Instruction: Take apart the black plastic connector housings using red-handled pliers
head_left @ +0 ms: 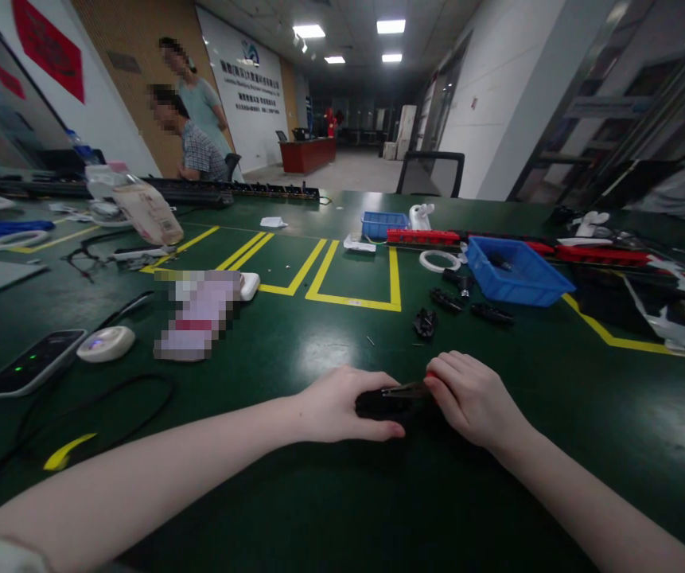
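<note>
My left hand [342,406] is closed over the left end of a small black part [387,402] that lies on the green table [318,493] in front of me. My right hand [467,394] is curled shut at the part's right end, pinching a thin metal tool [405,390] with a red tip against the part's top. Both hands touch the black part and hide much of it.
Small black pieces [426,322] lie beyond my hands, near a blue bin [524,274] and red strips [422,236]. A phone [32,362], white puck [105,344] and black cable [109,414] lie at the left. Two people are at the far left; a chair [430,173] stands behind the table.
</note>
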`<state>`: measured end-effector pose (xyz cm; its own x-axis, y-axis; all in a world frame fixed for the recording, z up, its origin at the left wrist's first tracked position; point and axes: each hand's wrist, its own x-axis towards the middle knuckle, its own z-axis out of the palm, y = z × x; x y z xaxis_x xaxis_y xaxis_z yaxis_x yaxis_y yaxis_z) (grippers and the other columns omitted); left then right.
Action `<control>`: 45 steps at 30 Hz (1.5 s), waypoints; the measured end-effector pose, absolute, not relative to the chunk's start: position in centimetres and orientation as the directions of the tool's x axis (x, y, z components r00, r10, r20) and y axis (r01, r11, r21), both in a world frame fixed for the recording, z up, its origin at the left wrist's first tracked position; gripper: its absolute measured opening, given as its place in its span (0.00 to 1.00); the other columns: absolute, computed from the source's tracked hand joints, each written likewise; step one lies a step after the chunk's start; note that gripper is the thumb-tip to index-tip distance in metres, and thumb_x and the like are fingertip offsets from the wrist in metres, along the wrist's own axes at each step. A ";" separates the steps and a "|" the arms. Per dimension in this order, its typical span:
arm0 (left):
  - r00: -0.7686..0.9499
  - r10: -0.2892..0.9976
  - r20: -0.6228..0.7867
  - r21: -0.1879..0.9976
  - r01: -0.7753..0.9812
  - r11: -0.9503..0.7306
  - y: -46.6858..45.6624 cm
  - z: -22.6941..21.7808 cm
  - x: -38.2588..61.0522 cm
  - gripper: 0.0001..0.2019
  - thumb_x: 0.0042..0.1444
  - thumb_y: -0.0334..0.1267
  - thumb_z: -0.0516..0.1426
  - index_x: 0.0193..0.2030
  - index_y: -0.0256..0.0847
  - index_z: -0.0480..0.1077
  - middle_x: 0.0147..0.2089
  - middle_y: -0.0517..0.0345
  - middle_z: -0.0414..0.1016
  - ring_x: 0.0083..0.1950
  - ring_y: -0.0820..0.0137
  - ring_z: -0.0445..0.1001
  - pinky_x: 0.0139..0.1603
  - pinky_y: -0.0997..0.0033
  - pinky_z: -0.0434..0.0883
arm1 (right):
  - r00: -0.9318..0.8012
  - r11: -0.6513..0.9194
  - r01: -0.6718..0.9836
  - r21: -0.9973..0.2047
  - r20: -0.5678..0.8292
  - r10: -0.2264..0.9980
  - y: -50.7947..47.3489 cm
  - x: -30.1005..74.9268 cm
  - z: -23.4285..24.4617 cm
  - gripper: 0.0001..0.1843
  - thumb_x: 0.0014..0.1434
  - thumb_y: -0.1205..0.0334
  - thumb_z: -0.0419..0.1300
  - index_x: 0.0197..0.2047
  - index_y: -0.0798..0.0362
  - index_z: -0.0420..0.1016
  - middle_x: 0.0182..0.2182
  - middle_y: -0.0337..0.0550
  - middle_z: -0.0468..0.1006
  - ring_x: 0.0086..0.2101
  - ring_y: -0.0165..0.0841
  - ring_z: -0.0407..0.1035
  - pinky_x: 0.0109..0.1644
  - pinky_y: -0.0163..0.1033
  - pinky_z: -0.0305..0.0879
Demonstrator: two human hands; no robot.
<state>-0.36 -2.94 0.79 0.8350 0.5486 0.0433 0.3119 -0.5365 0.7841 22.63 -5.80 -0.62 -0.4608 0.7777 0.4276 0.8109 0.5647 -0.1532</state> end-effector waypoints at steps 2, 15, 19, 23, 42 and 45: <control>0.838 0.544 0.046 0.804 0.292 -0.518 -3.0 0.8 -0.4 0.20 0.55 0.45 0.61 0.52 0.40 0.68 0.37 0.59 0.74 0.32 0.73 0.71 0.30 0.77 0.64 | -0.459 0.566 0.809 -0.161 0.430 0.778 -5.7 22.8 -0.6 0.22 0.67 0.55 0.41 0.28 0.53 0.68 0.24 0.43 0.71 0.25 0.31 0.62 0.30 0.38 0.56; 0.840 0.541 0.045 0.815 0.283 -0.506 -2.9 0.8 -0.4 0.19 0.56 0.43 0.61 0.53 0.39 0.68 0.36 0.59 0.74 0.31 0.74 0.70 0.29 0.77 0.63 | -0.442 0.573 0.805 -0.153 0.489 0.752 -5.8 22.9 -0.6 0.16 0.66 0.58 0.44 0.35 0.55 0.69 0.32 0.47 0.72 0.27 0.30 0.65 0.30 0.36 0.61; 0.846 0.532 0.026 0.817 0.289 -0.500 -2.9 0.7 -0.3 0.19 0.56 0.44 0.61 0.52 0.40 0.68 0.37 0.59 0.74 0.32 0.73 0.71 0.30 0.76 0.65 | -0.448 0.567 0.813 -0.133 0.477 0.756 -6.0 22.8 -0.6 0.15 0.65 0.59 0.44 0.37 0.56 0.69 0.35 0.49 0.72 0.27 0.31 0.65 0.30 0.37 0.63; 0.847 0.532 0.027 0.820 0.286 -0.497 -2.9 0.9 -0.3 0.18 0.55 0.43 0.61 0.50 0.39 0.69 0.37 0.60 0.75 0.32 0.74 0.71 0.30 0.77 0.64 | -0.454 0.564 0.818 -0.113 0.474 0.754 -6.1 22.7 -0.6 0.16 0.65 0.58 0.44 0.39 0.57 0.69 0.36 0.51 0.72 0.28 0.31 0.66 0.30 0.37 0.64; 0.845 0.534 0.024 0.828 0.282 -0.484 -2.9 0.8 -0.3 0.18 0.56 0.43 0.60 0.52 0.40 0.68 0.36 0.61 0.73 0.31 0.74 0.70 0.29 0.77 0.63 | -0.455 0.567 0.816 -0.110 0.483 0.748 -6.0 23.1 -0.7 0.14 0.65 0.58 0.45 0.44 0.56 0.67 0.41 0.52 0.71 0.32 0.33 0.69 0.33 0.39 0.67; 0.846 0.533 0.013 0.820 0.296 -0.491 -2.9 0.8 -0.3 0.18 0.56 0.43 0.60 0.52 0.40 0.68 0.36 0.61 0.74 0.31 0.74 0.70 0.29 0.77 0.63 | -0.458 0.574 0.812 -0.107 0.495 0.739 -6.0 23.0 -0.7 0.14 0.65 0.58 0.45 0.44 0.56 0.67 0.41 0.53 0.71 0.32 0.34 0.70 0.33 0.40 0.67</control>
<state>-0.29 -2.88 0.75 0.8463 0.5326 0.0129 0.2963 -0.4905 0.8195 22.97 -6.02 -0.73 -0.4576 0.7387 0.4948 0.8117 0.5742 -0.1065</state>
